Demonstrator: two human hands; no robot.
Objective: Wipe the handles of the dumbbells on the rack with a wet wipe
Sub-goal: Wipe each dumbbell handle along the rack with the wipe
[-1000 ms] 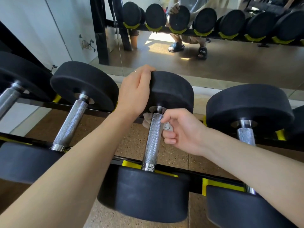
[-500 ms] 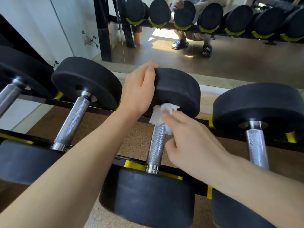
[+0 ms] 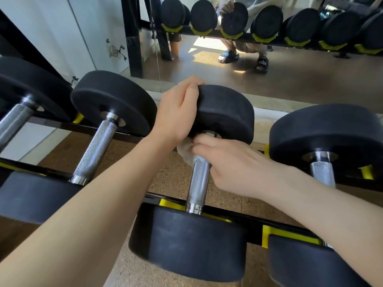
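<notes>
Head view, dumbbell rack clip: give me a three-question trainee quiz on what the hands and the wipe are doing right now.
1. True or false: the left hand grips the far head of the middle dumbbell.
2. Where on the handle is the wet wipe?
A. at the near end
B. at the far end, by the far head
C. lying on the floor
3. Fill in: the right hand holds the wipe around the ____ of the middle dumbbell.

Key: 1 true; 2 B; 3 handle.
</notes>
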